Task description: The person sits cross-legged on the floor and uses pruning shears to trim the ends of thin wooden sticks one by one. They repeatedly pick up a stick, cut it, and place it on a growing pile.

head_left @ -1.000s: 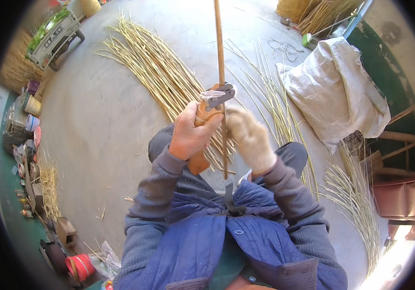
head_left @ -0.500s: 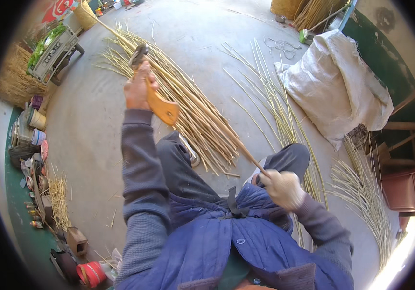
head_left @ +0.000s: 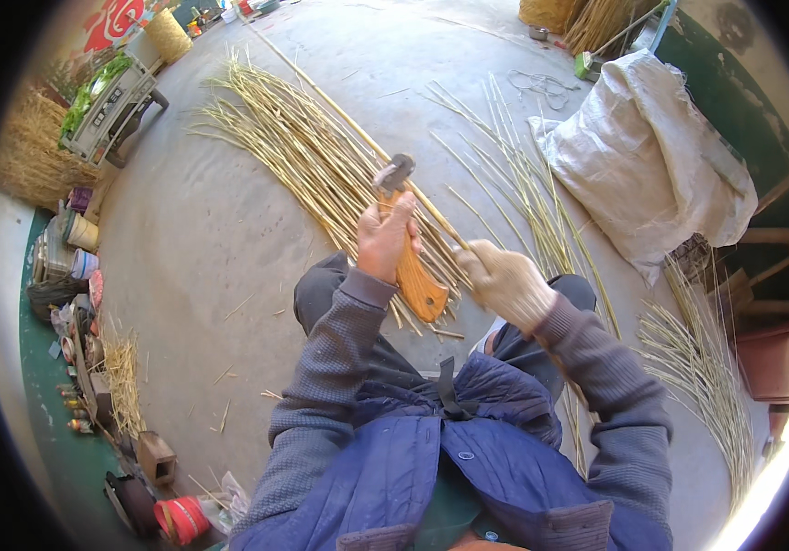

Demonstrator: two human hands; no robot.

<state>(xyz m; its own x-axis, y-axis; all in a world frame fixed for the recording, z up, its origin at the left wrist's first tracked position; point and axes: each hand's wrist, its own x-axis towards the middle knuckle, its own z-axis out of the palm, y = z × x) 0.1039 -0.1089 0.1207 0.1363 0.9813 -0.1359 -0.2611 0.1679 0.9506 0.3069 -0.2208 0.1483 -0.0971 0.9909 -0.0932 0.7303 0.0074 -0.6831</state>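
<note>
Clenching a wooden-handled tool (head_left: pixel 422 283) in the bare left hand (head_left: pixel 380 243), out front between the knees, with the handle slanting toward near right. Grasping a long stick (head_left: pixel 350 125) close to the near end with the right hand (head_left: pixel 507 283), in a pale knit glove, kinda blurry around the fingers. Running off toward far left from there, right past the metal head (head_left: pixel 395 174) of the tool; can't tell from up here if touching it or just overlapping.

Can see a big bundle of stalks (head_left: pixel 293 147) on the grey floor (head_left: pixel 201 275), beneath the tool and stretching to far left. Also got thinner stalks (head_left: pixel 541 202) fanned out loose to the right, plus a whitish sack (head_left: pixel 647 156) past those. Can spot a grey cart (head_left: pixel 119 108) with leafy greens (head_left: pixel 91 96) way over at far left too. Wearing a blue padded jacket (head_left: pixel 348 468), btw.
</note>
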